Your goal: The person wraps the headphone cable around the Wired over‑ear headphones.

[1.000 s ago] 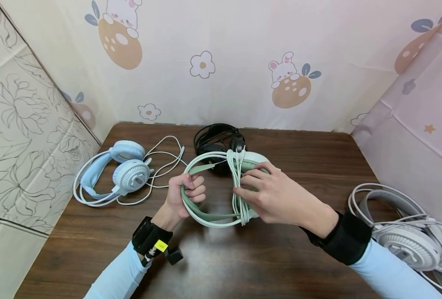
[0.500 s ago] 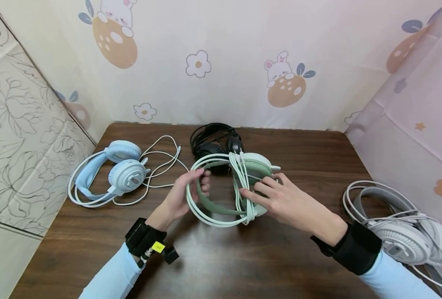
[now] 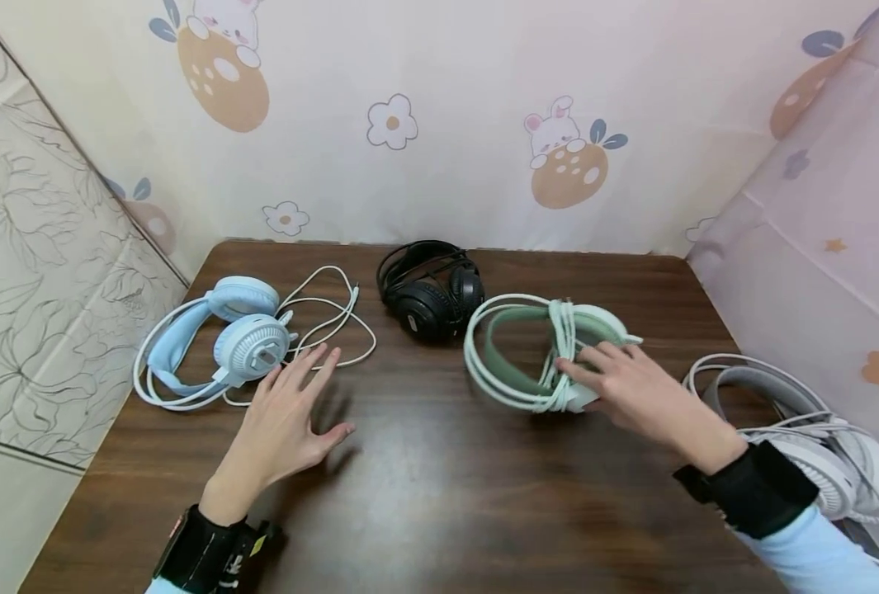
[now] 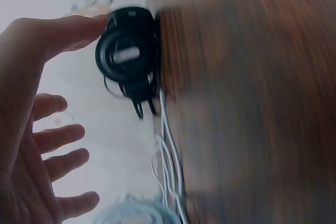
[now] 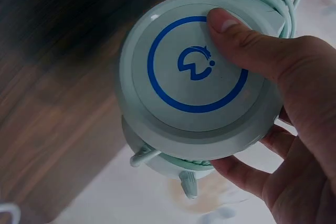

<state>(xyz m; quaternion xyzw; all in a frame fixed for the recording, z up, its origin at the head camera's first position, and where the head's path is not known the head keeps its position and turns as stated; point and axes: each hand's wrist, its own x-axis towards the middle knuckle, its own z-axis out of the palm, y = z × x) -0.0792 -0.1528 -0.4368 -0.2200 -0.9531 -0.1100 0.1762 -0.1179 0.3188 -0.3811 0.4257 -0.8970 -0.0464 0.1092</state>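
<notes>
My right hand (image 3: 635, 392) grips the pale green headphones (image 3: 512, 375) by the ear cups, and their cable is bundled around the middle. In the right wrist view the thumb presses the outer face of one ear cup (image 5: 170, 85), which has a blue ring and logo; the other fingers reach round behind it. With fingers spread and nothing in it, my left hand (image 3: 276, 433) hovers over the table just in front of the light blue headphones (image 3: 257, 351). Its fingertips overlap their white cable (image 3: 374, 340) in the head view.
Black headphones (image 3: 424, 309) stand at the back middle of the brown wooden table (image 3: 439, 495). White-grey headphones (image 3: 855, 462) with a wrapped cable lie at the right edge, partly behind my right wrist. Patterned curtains (image 3: 469, 181) close off the back and sides.
My left hand has let go of the green headphones' headband and moved left, fingers spread. The right hand has carried the headphones to the right, away from in front of the black pair.
</notes>
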